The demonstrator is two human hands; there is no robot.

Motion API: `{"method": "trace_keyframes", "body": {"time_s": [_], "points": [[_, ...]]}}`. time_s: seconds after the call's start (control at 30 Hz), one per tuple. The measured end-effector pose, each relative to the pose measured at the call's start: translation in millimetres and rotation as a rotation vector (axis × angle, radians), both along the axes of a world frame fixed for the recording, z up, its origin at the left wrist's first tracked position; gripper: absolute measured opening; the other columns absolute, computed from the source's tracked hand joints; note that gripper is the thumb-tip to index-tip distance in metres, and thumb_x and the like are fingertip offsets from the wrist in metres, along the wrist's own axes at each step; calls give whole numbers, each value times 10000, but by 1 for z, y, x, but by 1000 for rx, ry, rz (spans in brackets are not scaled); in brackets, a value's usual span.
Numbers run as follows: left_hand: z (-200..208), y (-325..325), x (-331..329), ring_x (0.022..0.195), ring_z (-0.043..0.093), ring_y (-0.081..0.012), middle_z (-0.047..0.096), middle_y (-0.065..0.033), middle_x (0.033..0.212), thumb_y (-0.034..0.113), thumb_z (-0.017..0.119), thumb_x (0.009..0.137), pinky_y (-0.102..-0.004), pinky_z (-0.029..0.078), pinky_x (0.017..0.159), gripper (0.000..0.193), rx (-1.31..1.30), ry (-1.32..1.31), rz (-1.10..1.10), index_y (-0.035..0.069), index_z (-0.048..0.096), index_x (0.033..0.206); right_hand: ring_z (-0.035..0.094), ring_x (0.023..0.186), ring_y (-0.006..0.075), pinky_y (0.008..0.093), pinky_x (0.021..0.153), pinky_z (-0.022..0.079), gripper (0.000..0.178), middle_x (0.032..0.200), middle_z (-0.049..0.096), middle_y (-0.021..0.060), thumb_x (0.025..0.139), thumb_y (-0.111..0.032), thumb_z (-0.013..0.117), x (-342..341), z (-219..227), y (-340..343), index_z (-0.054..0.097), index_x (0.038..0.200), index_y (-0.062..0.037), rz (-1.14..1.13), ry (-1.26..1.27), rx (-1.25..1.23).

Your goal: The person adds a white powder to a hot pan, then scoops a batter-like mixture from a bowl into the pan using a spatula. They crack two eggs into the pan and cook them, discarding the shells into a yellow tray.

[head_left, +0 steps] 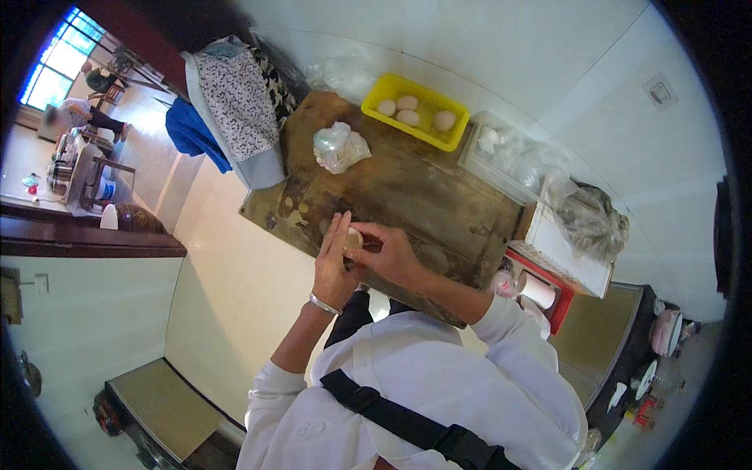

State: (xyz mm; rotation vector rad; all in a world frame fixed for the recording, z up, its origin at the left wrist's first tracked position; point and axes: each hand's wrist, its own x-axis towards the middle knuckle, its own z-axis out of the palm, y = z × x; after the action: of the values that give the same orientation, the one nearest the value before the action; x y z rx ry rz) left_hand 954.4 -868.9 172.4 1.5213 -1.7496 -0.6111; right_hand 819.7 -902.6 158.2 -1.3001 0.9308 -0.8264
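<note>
The pale egg (354, 239) shows only as a sliver, pinched between the left hand (333, 266) and the right hand (389, 254), whose fingers cover most of it. The crumpled clear bag (338, 146) on the far part of the wooden table (423, 196) hides its contents. A far-left person (66, 116) is blurred.

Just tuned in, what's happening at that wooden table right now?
A person holds a small pale egg between both hands, left hand and right hand, over the worn wooden table. Farther back sit a yellow tray with four eggs, a crumpled plastic bag and a clear plastic container.
</note>
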Motion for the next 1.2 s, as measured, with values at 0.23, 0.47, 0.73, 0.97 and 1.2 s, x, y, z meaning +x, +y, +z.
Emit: {"method": "trace_keyframes", "body": {"time_s": [0.23,0.47,0.73,0.97,1.2], "points": [[35,-31,15,1295,261,-402,126,-268,1435,72,767,618,-399,335,1014,928,56,17,-90,95,254,1391,604,904,172,313,797,508,371,999,620,115,796,-157,671,-10,14,-42,558,1101,23,-230,-90,119],[24,-37,60,1294,301,-342,213,-210,1436,42,726,673,-409,348,1009,788,52,23,-70,62,330,1353,586,989,276,399,883,493,323,1086,580,171,896,-169,528,-45,11,-89,502,1122,61,-289,-660,446],[-2,-30,92,1174,473,-271,346,-165,1374,-46,623,744,-366,452,925,583,138,311,1,41,429,1287,601,958,246,362,872,496,374,1041,601,161,898,-242,531,-43,27,-102,503,1117,60,-314,-622,364],[-5,-30,95,1080,549,-235,411,-132,1317,-63,593,755,-331,481,885,492,199,403,-16,27,488,1227,609,810,166,296,749,541,294,925,622,108,848,-208,626,-63,19,-156,579,1008,34,-551,-451,263],[-13,-23,109,1041,569,-226,436,-145,1289,-61,580,761,-316,513,835,444,183,376,29,27,518,1191,594,846,139,253,737,530,281,925,615,75,813,-130,664,-58,25,-194,590,1043,14,-703,-260,65]]}}
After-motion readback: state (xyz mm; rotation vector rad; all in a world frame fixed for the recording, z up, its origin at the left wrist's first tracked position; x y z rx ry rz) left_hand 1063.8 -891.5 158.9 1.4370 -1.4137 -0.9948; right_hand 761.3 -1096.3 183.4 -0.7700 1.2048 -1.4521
